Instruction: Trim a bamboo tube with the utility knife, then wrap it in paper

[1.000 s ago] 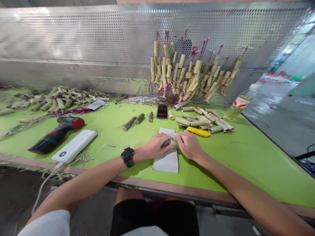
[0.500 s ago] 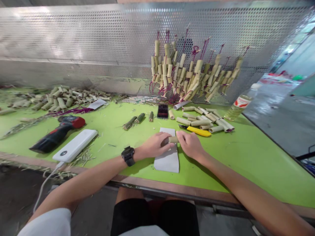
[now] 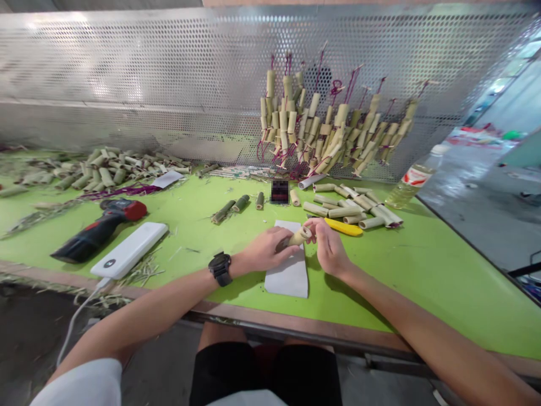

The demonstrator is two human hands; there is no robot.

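Note:
A short pale bamboo tube (image 3: 299,236) is in my left hand (image 3: 269,248), its open end tilted up toward the right. My right hand (image 3: 330,248) is at that end with its fingers curled; whether they pinch something small is hidden. Beneath both the tube and my left hand lies a white sheet (image 3: 288,277). Just behind my right hand is a yellow cutter (image 3: 344,226), its front end partly covered. Several cut bamboo tubes (image 3: 343,212) lie beyond it, and a single short tube (image 3: 295,197) stands apart, behind the sheet.
On the left of the green table (image 3: 422,282) are a drill (image 3: 99,228), a white power bank (image 3: 130,250) with a cable and a bamboo pile (image 3: 103,169). Strung bamboo figures (image 3: 325,129) lean on the perforated metal panel (image 3: 169,73). A bottle (image 3: 416,177) stands at right.
The tube's right end has turned up toward the camera. My right hand has moved slightly right and rotated, uncovering that end and covering the cutter's tip.

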